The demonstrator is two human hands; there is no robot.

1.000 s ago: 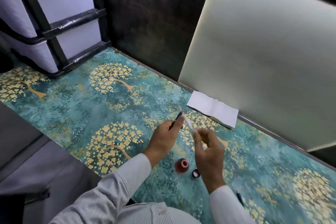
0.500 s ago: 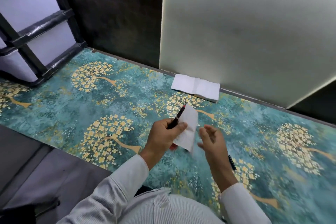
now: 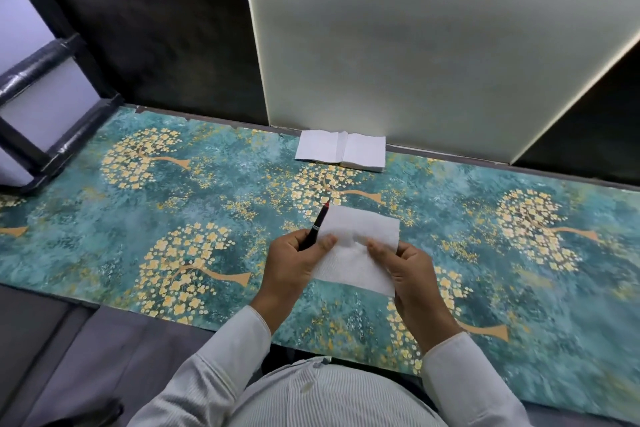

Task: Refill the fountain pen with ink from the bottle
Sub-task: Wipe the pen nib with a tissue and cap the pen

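My left hand grips the black fountain pen, whose red-stained tip points up and away from me. The same hand's thumb pinches the left side of a white tissue. My right hand holds the tissue's right side, so the sheet is spread flat between both hands above the table. The pen lies along the tissue's left edge. The ink bottle and its cap are hidden, probably under the tissue and hands.
A folded stack of white tissues lies at the back of the teal, tree-patterned table cover, against a pale upright panel. A black metal rack stands at the far left.
The tissue hung from my left hand alone before; now my right hand has taken its other side and it is spread out. The view has swung, and the ink bottle is out of sight.
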